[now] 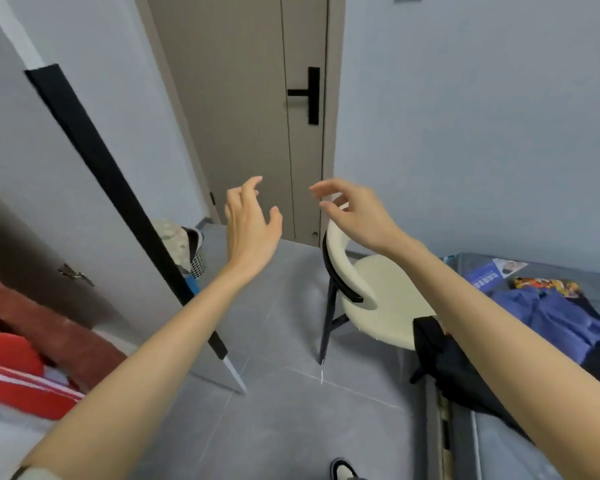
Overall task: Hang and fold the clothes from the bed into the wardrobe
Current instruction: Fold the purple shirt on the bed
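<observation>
Your hands are raised and empty in front of the grey-brown room door (250, 98).

Your left hand (250, 230) and right hand (354, 216) hover apart above the grey tiled floor (274, 427), fingers (252, 185) loosely curled and gripping nothing. The crumpled blue cloth garment (551, 320) lies on the grey bed (506, 452) toward its far end. A black cloth garment (447, 362) hangs over the bed's left edge, just beside the cream round-seated chair (385, 289). Folded red clothes (14, 375) sit low on your left, behind the white wardrobe door (66, 161).
</observation>
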